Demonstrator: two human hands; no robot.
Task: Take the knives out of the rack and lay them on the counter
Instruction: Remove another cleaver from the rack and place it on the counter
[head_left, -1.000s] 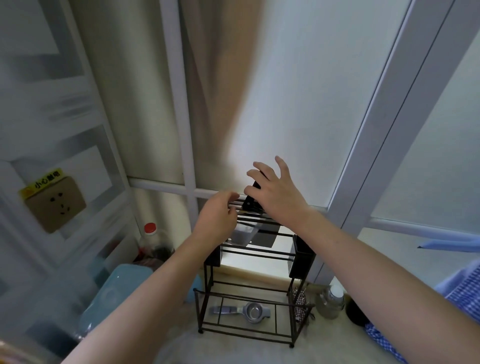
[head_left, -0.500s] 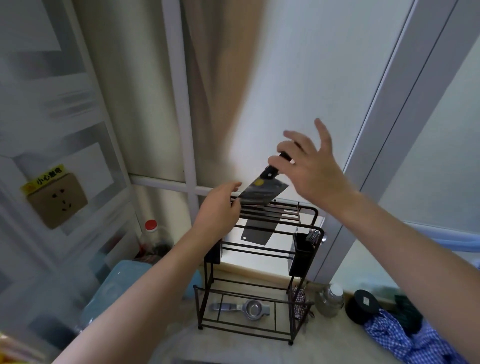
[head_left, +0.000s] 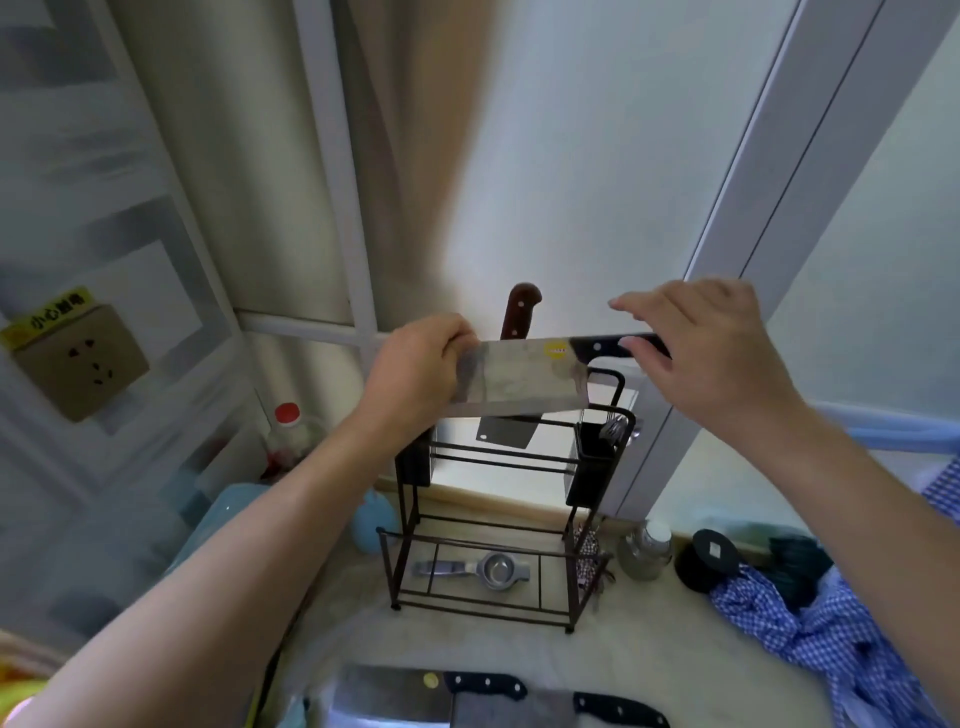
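A steel cleaver (head_left: 519, 376) with a black handle and a yellow sticker hangs level in the air above the black wire rack (head_left: 498, 525). My right hand (head_left: 706, 348) pinches its handle; my left hand (head_left: 421, 374) grips the far end of the blade. One knife with a brown wooden handle (head_left: 519, 317) still stands in the rack, its dark blade (head_left: 504, 431) showing below. Two cleavers with black handles (head_left: 395, 696) (head_left: 561, 709) lie on the pale counter (head_left: 649, 660) at the bottom edge.
A metal lemon squeezer (head_left: 478, 569) lies on the rack's bottom shelf. A utensil holder (head_left: 597, 447) hangs on its right side. A small jar (head_left: 647, 551), a black lid (head_left: 709, 558) and blue checked cloth (head_left: 831, 639) sit right; a red-capped bottle (head_left: 288, 431) and socket (head_left: 78, 358) left.
The cleaver has come up out of the rack and turned level. My left hand went from the rack's top rail to the blade's end, and my right hand moved right along the handle.
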